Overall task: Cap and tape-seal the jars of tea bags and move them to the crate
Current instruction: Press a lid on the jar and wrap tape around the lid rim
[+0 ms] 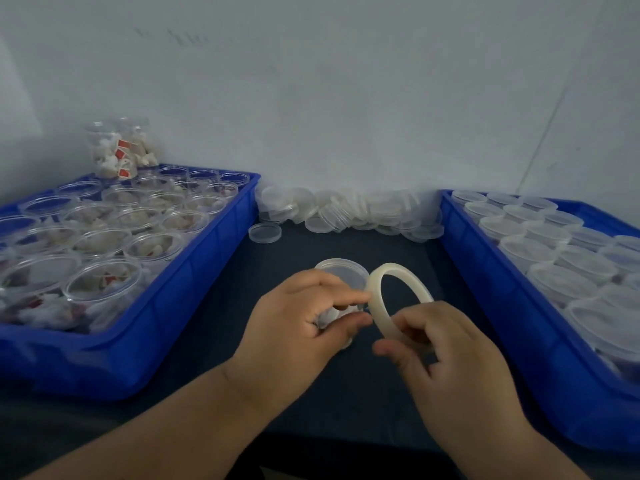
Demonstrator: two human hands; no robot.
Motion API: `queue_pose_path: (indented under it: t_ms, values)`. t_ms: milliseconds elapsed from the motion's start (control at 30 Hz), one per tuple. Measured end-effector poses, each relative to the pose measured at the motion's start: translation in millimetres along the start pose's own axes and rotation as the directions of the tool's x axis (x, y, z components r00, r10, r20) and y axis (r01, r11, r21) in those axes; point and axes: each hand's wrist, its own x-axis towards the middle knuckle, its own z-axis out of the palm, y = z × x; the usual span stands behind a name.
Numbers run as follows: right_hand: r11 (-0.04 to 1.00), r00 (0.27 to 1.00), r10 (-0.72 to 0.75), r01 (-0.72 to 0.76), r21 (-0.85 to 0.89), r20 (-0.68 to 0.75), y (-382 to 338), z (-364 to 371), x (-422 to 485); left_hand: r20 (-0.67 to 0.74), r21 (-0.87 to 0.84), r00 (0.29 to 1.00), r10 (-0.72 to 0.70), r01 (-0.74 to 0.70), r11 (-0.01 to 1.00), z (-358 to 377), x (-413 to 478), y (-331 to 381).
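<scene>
A clear jar of tea bags (pixel 341 271) with its lid on stands on the dark table in the middle. My left hand (pixel 301 317) wraps around its side, thumb and fingers pinched near the lid's right edge. My right hand (pixel 446 348) holds a thin whitish tape roll (pixel 377 306) upright, pressed against the jar's right side. The blue crate on the left (pixel 194 289) holds several open jars of tea bags. The blue crate on the right (pixel 485 289) holds several capped jars.
A heap of loose clear lids (pixel 349 209) lies against the wall between the crates, with one lid (pixel 265 233) apart on the table. Two stacked jars (pixel 117 150) rise at the left crate's far corner. A white wall closes the back.
</scene>
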Motion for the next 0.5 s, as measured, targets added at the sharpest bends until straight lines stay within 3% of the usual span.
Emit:
queue_pose_path:
  t_ms: [100,267,433,500]
  values:
    - [1.0,0.999,0.006,-0.006,-0.005,0.041,1,1,-1,-0.054,0.092,0.994,0.094,-0.089,0.992,4,-2,1]
    - [0.995,0.994,0.061,-0.053,-0.081,0.095,4,2,2,-0.024,0.184,0.973,0.228,-0.22,0.958,13,-6,-5]
    - [0.964,0.911,0.229,-0.164,-0.208,0.344,16,10,2,0.083,0.309,0.892,0.445,-0.448,0.839,21,-14,-14]
    - [0.969,0.859,0.247,-0.225,-0.103,0.449,18,11,3,0.058,0.277,0.899,0.434,-0.432,0.858,23,-15,-19]
